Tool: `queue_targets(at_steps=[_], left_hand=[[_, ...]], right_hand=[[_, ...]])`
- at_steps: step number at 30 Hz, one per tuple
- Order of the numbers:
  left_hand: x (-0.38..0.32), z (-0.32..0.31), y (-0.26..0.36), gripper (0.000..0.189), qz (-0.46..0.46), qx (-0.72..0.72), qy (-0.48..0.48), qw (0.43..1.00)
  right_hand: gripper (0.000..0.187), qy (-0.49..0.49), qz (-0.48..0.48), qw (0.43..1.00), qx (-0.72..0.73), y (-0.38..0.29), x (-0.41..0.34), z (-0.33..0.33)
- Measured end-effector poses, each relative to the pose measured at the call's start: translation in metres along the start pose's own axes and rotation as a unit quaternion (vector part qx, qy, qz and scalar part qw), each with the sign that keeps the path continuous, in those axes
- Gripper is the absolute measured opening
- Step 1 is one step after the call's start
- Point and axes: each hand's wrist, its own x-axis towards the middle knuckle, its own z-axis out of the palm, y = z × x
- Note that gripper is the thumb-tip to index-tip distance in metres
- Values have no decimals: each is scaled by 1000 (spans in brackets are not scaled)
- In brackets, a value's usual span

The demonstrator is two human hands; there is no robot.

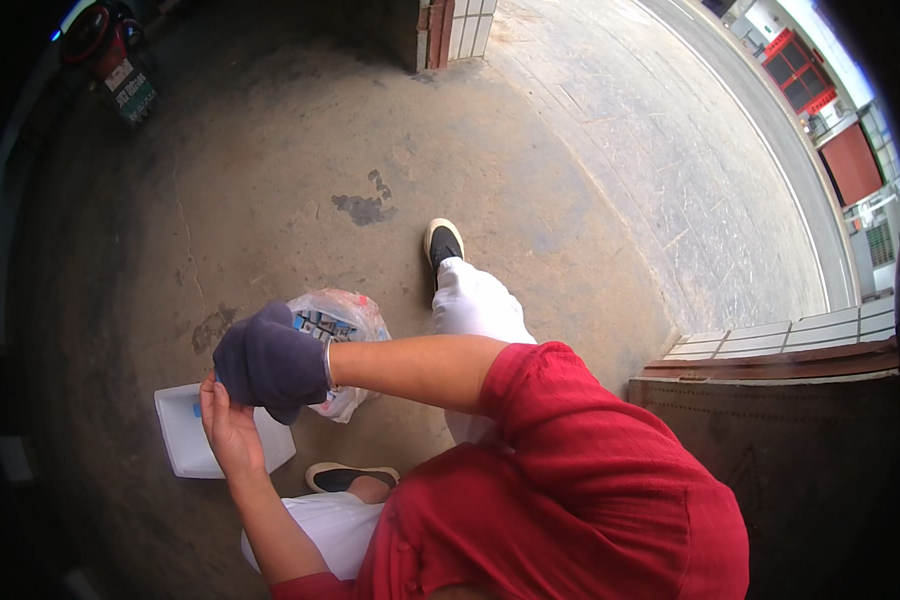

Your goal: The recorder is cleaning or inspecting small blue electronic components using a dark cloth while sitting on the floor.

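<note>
My left hand [232, 431] is raised over a white open box [274, 442]. A small blue piece [218, 379] shows at its fingertips, right against a dark purple-grey cloth covering [270, 367]. That covering hides my right hand up to the wrist, where a thin bracelet [328, 361] shows, so its fingers cannot be seen. Partly behind the cloth, a clear plastic bag [375, 322] stands open on the floor, filled with several small blue, white and dark pieces [326, 326]. Another small blue item [197, 409] is visible at the box, beside my left fingers.
My two dark shoes with pale soles [444, 238] rest on the stained concrete floor [307, 172]. A red and dark machine [124, 75] stands at the far left. White-tiled wall ends [471, 30] flank an opening onto a road [765, 135].
</note>
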Motion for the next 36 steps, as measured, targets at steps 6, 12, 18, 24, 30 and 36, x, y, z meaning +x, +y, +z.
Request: queue_targets(at_steps=[6,12,18,24,30,36], left_hand=[[0,-6,-1,38,-9,-11,-3,1000],[1,-10,1,39,8,-21,2,1000],[-2,6,2,41,16,-10,-7,1000],[-1,-7,-2,39,9,-10,-1,1000],[0,-11,-4,32,-4,-28,42,999],[-2,0,-4,33,10,2,30,999]], right_hand=[[41,-3,58,996,68,3,-1,3],[37,-30,83,992,93,5,-1,1],[33,36,39,993,103,4,-3,13],[33,-55,62,994,74,1,0,-7],[39,-89,116,987,70,2,1,-1],[44,-7,81,994,76,4,-2,20]])
